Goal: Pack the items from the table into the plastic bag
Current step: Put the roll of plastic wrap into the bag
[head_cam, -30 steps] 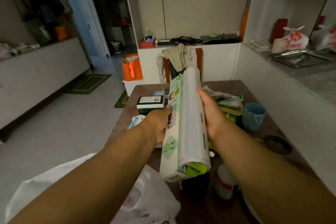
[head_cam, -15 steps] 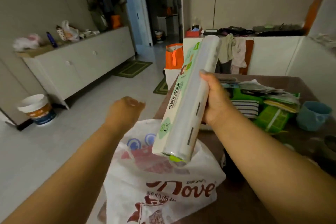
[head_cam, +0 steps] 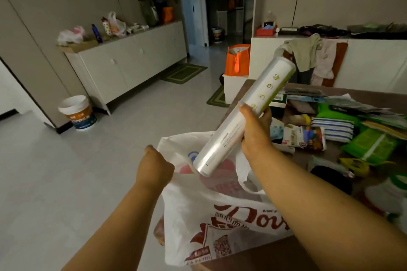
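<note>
My right hand [head_cam: 256,132] grips a long roll of cling film [head_cam: 229,132], tilted with its lower end pointing into the mouth of the white plastic bag [head_cam: 211,222] with red print. The bag hangs at the left edge of the brown table [head_cam: 330,154]. My left hand [head_cam: 154,168] is closed on the bag's left rim and holds it apart. On the table lie several more items: a printed packet [head_cam: 304,137], a striped cloth [head_cam: 332,127] and green packages [head_cam: 370,145].
A white low cabinet [head_cam: 132,61] with bags on top lines the left wall, a paint bucket [head_cam: 77,112] on the floor beside it. An orange bag [head_cam: 237,59] sits beyond the table. Clothes hang over a chair [head_cam: 317,59]. Light tiled floor spreads to the left.
My left hand let go of the roll and took hold of the bag's rim. My right hand tilted the roll's lower end down toward the bag's mouth. The view swung left.
</note>
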A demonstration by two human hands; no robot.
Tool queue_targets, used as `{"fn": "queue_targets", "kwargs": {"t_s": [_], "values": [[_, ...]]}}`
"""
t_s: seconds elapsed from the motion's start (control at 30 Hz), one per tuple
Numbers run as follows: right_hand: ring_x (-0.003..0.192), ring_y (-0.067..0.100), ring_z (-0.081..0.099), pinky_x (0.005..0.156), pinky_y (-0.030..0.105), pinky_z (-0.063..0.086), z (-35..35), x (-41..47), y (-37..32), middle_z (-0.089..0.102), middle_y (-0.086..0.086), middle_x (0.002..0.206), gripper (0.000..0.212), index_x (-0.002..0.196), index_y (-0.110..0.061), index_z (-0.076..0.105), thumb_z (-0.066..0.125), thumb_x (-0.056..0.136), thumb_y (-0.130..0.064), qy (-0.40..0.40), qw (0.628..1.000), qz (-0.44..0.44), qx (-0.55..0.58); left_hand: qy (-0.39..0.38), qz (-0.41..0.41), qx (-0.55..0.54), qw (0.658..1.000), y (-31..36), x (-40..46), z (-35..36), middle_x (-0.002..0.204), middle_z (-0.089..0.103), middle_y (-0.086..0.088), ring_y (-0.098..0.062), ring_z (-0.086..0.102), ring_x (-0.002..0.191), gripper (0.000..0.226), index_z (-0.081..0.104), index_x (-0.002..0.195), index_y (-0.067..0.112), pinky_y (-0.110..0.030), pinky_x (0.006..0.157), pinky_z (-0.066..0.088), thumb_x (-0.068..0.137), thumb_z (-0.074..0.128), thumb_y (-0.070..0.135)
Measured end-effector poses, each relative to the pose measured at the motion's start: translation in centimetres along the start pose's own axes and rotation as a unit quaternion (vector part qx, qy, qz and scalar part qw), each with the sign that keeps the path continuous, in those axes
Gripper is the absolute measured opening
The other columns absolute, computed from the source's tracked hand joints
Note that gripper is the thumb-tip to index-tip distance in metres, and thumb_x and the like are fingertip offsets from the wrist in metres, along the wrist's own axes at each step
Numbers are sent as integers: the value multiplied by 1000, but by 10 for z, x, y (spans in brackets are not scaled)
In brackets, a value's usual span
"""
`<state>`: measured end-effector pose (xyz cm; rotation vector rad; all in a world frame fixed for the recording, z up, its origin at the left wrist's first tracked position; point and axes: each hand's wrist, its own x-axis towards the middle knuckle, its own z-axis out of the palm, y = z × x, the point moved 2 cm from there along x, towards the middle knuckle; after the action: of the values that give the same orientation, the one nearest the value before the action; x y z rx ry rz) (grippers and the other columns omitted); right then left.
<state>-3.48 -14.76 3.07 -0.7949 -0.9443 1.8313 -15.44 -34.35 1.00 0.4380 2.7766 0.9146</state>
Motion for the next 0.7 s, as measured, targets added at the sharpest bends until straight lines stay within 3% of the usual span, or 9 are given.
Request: {"fn": "queue_targets", "kwargs": {"t_s": [0.1,0.17,0.27,0.37,0.4,0.47,0.53,0.7], "values": [[95,18,65,89,44,54,-5,1,8,63,1,117,99,144,-35,26,80,61,-35,39,998,-33,-36,71,141,19,987,11,-7,-1,113,59,-9,-27,60,97,37,57,119,9,-24,75,42,82,60,7],[102,19,63,93,43,52,-10,2,12,60,3,125,100,146,-33,23,80,64,-31,44,996,-52,-50,-8,161,-34,986,27,-12,8,110,62,-3,-24,62,95,22,63,109,8,-22,76,46,90,51,10],[109,23,60,93,41,51,-18,1,18,54,7,134,101,147,-33,19,80,68,-27,31,993,-69,-96,-165,55,-173,970,46,-14,24,110,64,-19,-30,61,90,30,59,113,-2,-36,80,49,98,43,19],[115,23,56,90,35,49,-28,-1,22,50,5,139,102,148,-34,16,80,70,-24,7,987,-82,-137,-250,-94,-257,929,53,-15,37,88,55,-8,-18,50,71,35,54,110,8,-32,70,42,100,37,37],[116,22,55,89,34,48,-31,-2,22,48,5,140,102,149,-33,15,80,70,-23,2,985,-89,-149,-263,-107,-252,925,54,-15,43,90,53,-7,-18,48,70,36,53,112,8,-30,69,43,100,36,38],[118,22,54,89,33,47,-36,-3,24,47,4,141,103,148,-32,14,81,70,-21,-5,980,-99,-171,-272,-99,-253,923,51,-11,56,107,54,-13,-26,53,86,40,49,125,2,-36,85,46,101,35,32],[119,23,53,87,34,49,-41,-4,26,46,3,141,104,148,-34,15,82,69,-20,-12,976,-101,-193,-278,-110,-285,911,43,-7,71,107,59,-16,-30,54,89,42,52,125,2,-39,92,46,100,39,33],[120,19,52,97,44,49,-51,-4,24,45,2,140,105,147,-30,16,81,68,-14,-81,948,-146,-270,-266,-145,-388,870,35,1,65,66,61,-9,-15,49,42,39,65,85,3,-21,45,40,90,54,40]]}}
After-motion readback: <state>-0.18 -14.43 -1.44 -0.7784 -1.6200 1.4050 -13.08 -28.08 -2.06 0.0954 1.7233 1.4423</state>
